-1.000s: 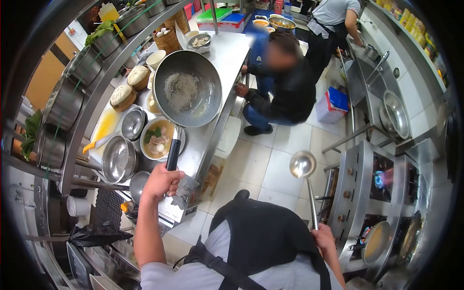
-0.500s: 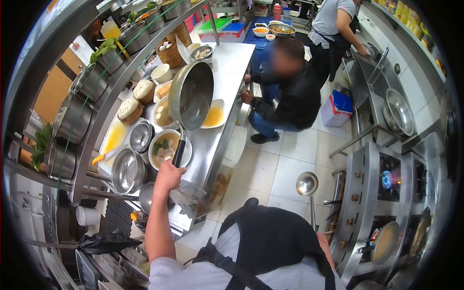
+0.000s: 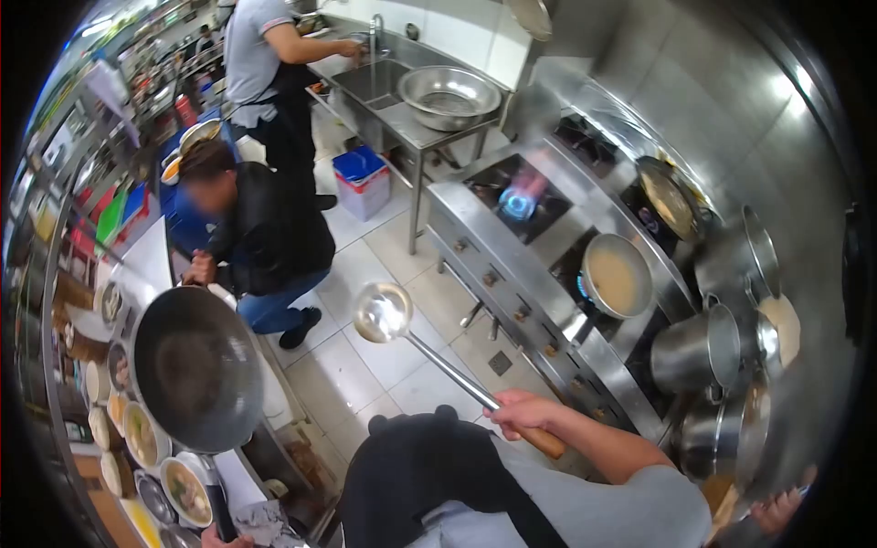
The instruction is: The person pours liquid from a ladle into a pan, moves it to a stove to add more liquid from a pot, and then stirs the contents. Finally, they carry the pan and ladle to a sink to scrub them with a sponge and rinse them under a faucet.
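My left hand point(image 3: 227, 539), partly cut off by the lower edge, is closed around the black handle of a dark, deep frying pan point(image 3: 196, 370). The pan is tilted so that its wet inside faces me, with no food visible in it. Beside its handle stands a bowl of soup point(image 3: 187, 490) with meat and greens. My right hand point(image 3: 523, 417) grips a long steel ladle point(image 3: 382, 312) near its wooden end. The ladle's bowl hangs over the floor tiles between the counter and the stove.
A lit burner point(image 3: 518, 203) burns bare; another heats a pan of pale liquid point(image 3: 618, 277). Steel pots point(image 3: 699, 352) stand at right. A person in black point(image 3: 279, 233) crouches by the counter; another point(image 3: 256, 64) works at the sink point(image 3: 370, 87). Another person's hand point(image 3: 776, 511) shows lower right.
My view has turned right toward the stove. The ladle has come up into clear view with my right hand on it. The pan stays in my left hand, now at lower left.
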The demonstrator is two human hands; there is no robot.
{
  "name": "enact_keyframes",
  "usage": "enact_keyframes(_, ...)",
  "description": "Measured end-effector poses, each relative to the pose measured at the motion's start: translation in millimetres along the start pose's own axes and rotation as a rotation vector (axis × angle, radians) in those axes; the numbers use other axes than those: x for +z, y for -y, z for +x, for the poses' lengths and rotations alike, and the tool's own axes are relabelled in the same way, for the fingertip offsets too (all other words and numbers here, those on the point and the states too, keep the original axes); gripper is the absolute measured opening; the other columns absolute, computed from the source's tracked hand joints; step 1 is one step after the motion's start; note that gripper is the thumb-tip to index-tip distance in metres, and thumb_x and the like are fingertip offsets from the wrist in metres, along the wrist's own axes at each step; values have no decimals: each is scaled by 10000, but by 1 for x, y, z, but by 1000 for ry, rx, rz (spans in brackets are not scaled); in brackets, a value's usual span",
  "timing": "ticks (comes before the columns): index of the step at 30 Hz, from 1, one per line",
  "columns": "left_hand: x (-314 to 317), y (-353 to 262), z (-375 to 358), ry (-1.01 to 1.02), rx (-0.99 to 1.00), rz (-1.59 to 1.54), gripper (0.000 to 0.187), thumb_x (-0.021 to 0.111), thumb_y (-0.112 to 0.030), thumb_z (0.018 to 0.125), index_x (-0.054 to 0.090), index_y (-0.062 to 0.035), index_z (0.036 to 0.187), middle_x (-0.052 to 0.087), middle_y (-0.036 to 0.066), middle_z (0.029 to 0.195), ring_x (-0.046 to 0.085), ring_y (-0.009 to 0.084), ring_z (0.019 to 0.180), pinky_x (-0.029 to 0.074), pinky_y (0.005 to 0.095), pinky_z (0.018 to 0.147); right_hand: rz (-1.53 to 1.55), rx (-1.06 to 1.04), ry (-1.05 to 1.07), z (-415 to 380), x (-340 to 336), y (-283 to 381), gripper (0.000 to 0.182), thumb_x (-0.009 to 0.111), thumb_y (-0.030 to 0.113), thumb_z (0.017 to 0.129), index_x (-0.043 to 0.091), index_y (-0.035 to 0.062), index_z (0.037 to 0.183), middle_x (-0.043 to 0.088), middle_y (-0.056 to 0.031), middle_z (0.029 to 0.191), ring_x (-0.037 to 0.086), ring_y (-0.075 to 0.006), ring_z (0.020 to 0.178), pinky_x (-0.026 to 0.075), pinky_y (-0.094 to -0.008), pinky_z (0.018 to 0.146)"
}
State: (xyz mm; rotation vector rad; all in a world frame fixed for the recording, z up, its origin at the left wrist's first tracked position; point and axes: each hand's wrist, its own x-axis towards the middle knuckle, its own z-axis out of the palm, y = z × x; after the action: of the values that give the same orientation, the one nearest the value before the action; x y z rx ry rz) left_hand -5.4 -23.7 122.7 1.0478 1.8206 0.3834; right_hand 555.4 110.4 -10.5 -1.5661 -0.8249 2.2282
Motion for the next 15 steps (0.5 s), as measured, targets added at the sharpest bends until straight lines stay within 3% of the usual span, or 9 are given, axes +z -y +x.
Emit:
enact_keyframes(1, 9, -8, 11, 87, 235, 161, 163, 635, -115, 891, 735, -108, 1020, 548, 38, 508, 488, 151, 378, 387, 303, 381, 37, -28, 41, -11, -1, 4, 110, 582, 108, 874, 511, 43, 927, 502, -31, 648, 539, -132, 460, 434, -294, 431)
enact_keyframes(2, 29, -15, 27, 63, 294, 164, 147, 627, -88, 901, 609, -110, 757, 481, 3, 493, 415, 107, 347, 333, 290, 338, 1, -71, 37, -21, -6, 5, 110, 571, 72, 861, 506, 49, 947, 512, -23, 653, 531, -123, 448, 430, -283, 431)
enact_keyframes(3, 55, -77, 37, 42, -251, -193, 184, 658, -16, 726, 477, -41, 699, 439, 42, 474, 451, 168, 342, 335, 321, 337, 18, -81, 29, -33, -8, 9, 110, 571, 72, 861, 506, 49, 947, 512, -23, 653, 531, -123, 448, 430, -283, 431)
enact_keyframes(5, 91, -101, 78, 332, -322, -357, 204, 663, -3, 767, 469, -61, 745, 417, 13, 525, 401, 118, 376, 299, 288, 351, -102, -109, -93, -60, -13, 18, 108, 555, 49, 851, 509, 44, 948, 522, -27, 652, 536, -120, 450, 431, -281, 429)
enact_keyframes(12, 249, -167, 228, 768, -133, -395, 224, 645, -62, 839, 463, -71, 709, 400, -6, 488, 362, 102, 347, 266, 262, 333, 42, -270, -265, -81, -59, -17, 159, 577, 48, 821, 506, 21, 962, 539, -44, 665, 538, -130, 438, 423, -285, 411)
enact_keyframes(15, 309, -225, 288, 988, -69, -450, 165, 628, -75, 868, 470, -78, 819, 341, -18, 460, 328, 97, 331, 260, 259, 316, 127, -320, -348, -87, -67, -2, 184, 584, 49, 816, 506, 21, 980, 535, -41, 661, 540, -135, 434, 428, -289, 408)
